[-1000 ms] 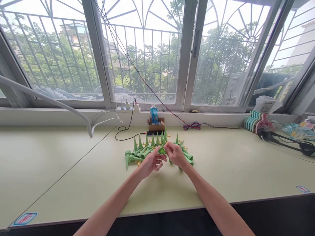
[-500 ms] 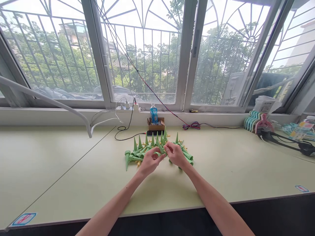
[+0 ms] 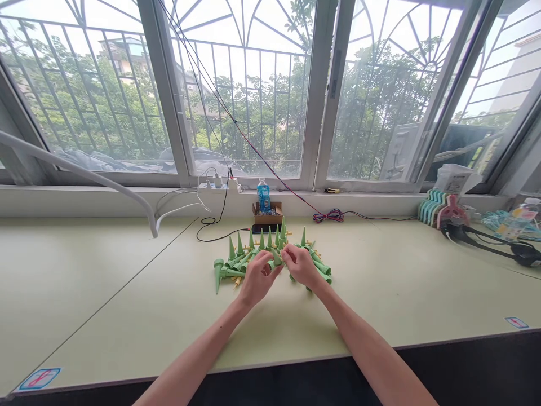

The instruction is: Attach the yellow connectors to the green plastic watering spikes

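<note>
Between the thumb and fingers of my left hand (image 3: 258, 276) is a green plastic watering spike (image 3: 276, 258), its narrow end tilted up and away from me. My right hand (image 3: 300, 265) is closed in a pinch at the right side of this spike; whatever its fingertips hold is too small and covered to make out. Around both hands lies a pile of similar green spikes (image 3: 230, 272), with small yellow valve pieces (image 3: 238, 281) among them. Behind the hands several spikes (image 3: 262, 239) stand upright, points up. One spike (image 3: 217, 276) at the left end points toward me.
Behind the pile lie a dark phone (image 3: 266, 229) and a small cardboard box (image 3: 268, 218) with a blue-labelled bottle (image 3: 264, 197). Cables (image 3: 328, 215) run along the window side. At the right are hangers (image 3: 435, 208) and a black strap (image 3: 486, 239). A white tubular arm (image 3: 105, 183) crosses the left.
The spike in my left hand has tilted, so it looks shorter and its tip points farther from me. Both hands have stayed in nearly the same place.
</note>
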Motion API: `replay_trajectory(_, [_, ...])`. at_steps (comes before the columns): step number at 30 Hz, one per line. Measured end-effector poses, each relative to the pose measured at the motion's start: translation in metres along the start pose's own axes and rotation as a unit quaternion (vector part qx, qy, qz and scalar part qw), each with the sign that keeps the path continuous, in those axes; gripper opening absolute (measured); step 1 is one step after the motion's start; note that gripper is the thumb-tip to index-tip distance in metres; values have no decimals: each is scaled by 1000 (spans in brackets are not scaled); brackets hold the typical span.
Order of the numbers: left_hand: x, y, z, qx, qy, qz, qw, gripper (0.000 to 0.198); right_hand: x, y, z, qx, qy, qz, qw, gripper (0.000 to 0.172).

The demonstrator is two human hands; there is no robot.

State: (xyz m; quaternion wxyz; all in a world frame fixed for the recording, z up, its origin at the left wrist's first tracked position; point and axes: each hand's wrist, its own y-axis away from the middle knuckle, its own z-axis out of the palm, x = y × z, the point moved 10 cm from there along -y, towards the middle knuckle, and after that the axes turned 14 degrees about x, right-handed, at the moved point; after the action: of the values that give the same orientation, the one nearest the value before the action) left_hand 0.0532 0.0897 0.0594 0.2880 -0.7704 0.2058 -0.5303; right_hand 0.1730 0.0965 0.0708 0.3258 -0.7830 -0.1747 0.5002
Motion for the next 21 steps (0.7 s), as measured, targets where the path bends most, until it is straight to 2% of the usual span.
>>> replay_trajectory(3, [-1, -1, 1, -1, 35, -29, 999, 23, 1, 0, 0, 8, 1, 1, 1000, 28])
replay_trajectory(6, [-8, 0, 5, -20, 96, -100, 990, 30, 1, 1, 1, 11, 1, 4, 1000, 29])
replay_trajectory(9, [-14, 0, 7, -26, 156, -169, 973, 40, 0, 1, 2, 7, 3, 4, 1000, 29])
replay_trajectory(15, [-27, 1, 8, -7, 240, -268, 933, 59, -2, 1, 0, 11, 6, 11, 1000, 29])
replay_trajectory(21, [-46, 8, 10, 14, 230, -326, 917, 55, -1, 1, -2, 17, 2, 15, 1000, 28])
